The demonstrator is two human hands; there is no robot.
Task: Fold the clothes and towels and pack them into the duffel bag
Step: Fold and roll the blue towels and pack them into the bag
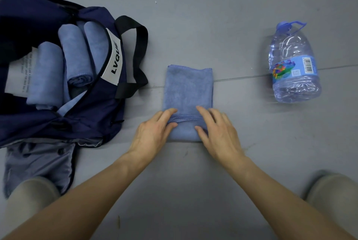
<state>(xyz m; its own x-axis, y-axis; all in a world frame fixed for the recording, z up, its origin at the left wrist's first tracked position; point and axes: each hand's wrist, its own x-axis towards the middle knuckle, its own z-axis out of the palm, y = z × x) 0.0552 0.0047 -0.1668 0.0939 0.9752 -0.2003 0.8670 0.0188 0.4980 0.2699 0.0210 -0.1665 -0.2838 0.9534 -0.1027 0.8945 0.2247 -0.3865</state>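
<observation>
A person's two bare arms reach forward over a smooth grey floor (193,26). Between the hands lies a light blue microfibre towel (188,88), folded into a long narrow strip that runs away from the person, with its near end turned over into a thick fold.

The left hand (155,129) and the right hand (218,129) each grasp that fold, fingers laid over its top and thumb against its near side.

To the left, well apart from the strip, sits an open navy fabric duffel bag (93,115) with black straps and a white "LVQUE" label. Three rolled light blue towels (73,52) lie side by side inside it. A grey-blue buttoned garment (38,164) sticks out from under the bag's near edge.

Far right is a large clear plastic water bottle (292,61) with a blue cap and handle.
</observation>
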